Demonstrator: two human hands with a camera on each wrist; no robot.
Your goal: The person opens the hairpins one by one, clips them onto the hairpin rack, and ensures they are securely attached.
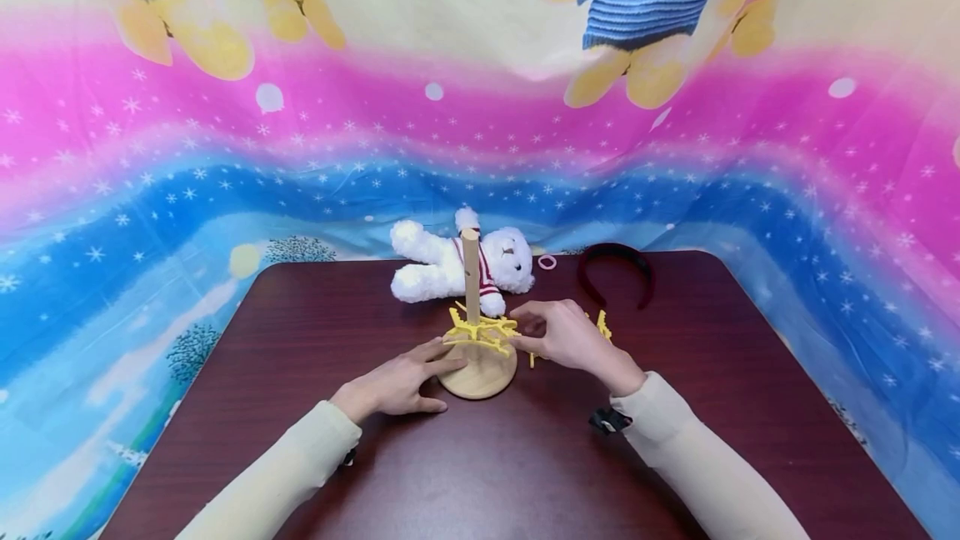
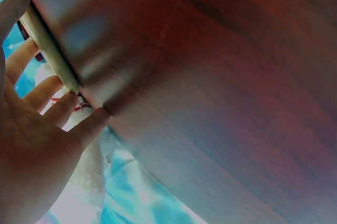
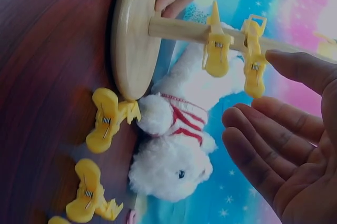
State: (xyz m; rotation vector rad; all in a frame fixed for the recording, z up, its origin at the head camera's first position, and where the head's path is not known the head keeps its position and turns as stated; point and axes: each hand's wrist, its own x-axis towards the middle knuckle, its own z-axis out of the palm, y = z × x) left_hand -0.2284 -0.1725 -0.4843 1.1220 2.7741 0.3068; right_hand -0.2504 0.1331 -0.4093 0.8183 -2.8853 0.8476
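A wooden stand has a round base and an upright pole. Several yellow spring clips sit around the lower pole in the head view. My left hand lies at the base's left side, fingers spread and fairly straight, fingertips at its rim. To the right of the clips is my right hand, its fingers loosely extended. The right wrist view shows its thumb right beside an outer clip, with the other fingertips just below that clip and apart from the thumb.
Loose yellow clips lie on the dark table right of the base. Behind the stand lies a white teddy bear in a striped top. A pink ring and a dark red headband are at the back right.
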